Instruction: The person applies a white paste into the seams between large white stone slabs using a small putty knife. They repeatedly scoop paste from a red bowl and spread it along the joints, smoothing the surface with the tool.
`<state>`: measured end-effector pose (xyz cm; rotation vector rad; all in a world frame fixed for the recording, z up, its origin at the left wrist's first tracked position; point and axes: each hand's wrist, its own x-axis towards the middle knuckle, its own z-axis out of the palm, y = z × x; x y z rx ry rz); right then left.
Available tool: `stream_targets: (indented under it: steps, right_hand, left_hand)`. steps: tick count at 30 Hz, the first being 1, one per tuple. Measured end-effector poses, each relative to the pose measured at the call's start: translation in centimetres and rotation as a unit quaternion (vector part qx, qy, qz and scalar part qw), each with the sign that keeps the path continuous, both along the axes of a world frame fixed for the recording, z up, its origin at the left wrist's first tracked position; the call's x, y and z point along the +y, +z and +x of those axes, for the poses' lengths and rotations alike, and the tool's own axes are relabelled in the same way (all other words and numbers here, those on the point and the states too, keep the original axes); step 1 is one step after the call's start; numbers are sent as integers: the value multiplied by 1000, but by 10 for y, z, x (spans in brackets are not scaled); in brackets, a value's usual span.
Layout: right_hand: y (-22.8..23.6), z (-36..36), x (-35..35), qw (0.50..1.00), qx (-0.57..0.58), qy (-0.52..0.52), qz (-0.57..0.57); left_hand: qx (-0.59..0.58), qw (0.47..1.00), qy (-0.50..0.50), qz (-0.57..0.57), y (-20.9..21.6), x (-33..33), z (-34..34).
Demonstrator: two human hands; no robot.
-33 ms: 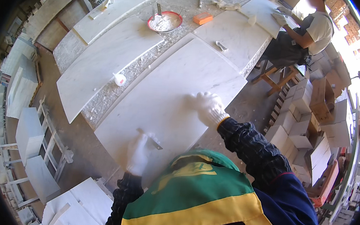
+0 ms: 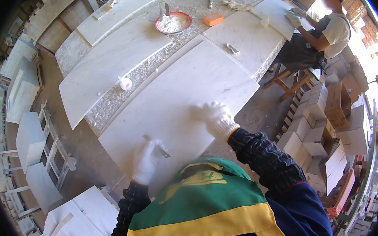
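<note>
A large white marble slab [image 2: 178, 90] lies on the bench in front of me. Over its near left part, my left hand [image 2: 144, 161], in a white knit glove, is closed on a putty knife [image 2: 164, 152] whose flat metal blade sticks out to the right. On the near right part of the same slab rests my right hand [image 2: 219, 117], also gloved, its fingers curled down against the stone. Whatever those fingers hold, if anything, is hidden. A small white bottle [image 2: 125, 83] with a pointed tip lies just left of the slab.
Behind the slab stands a red-rimmed bowl [image 2: 188, 23] of white paste with blades in it. Orange blocks [image 2: 213, 19] and further slabs [image 2: 113, 62] lie on the dusty bench. Two people work across it, one far left, one seated far right. Cardboard boxes [image 2: 315, 133] line the right side.
My right hand has shifted slightly toward me over the slab. The left hand with the putty knife stays in place.
</note>
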<state>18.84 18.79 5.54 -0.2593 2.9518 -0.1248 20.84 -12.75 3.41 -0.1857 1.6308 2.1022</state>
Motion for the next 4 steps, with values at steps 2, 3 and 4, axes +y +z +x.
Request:
stream_targets:
  steps: [2,3,4]
  right_hand:
    - [-2,17,-11,996,-86,22,-18]
    - [-5,23,-14,990,-137,24,-29]
    - [-8,22,-13,990,-132,-10,-56]
  left_hand:
    - [0,1000,9,-4,0,0,2]
    - [12,1000,10,-5,0,0,2]
    - [7,998,21,51,0,2,4]
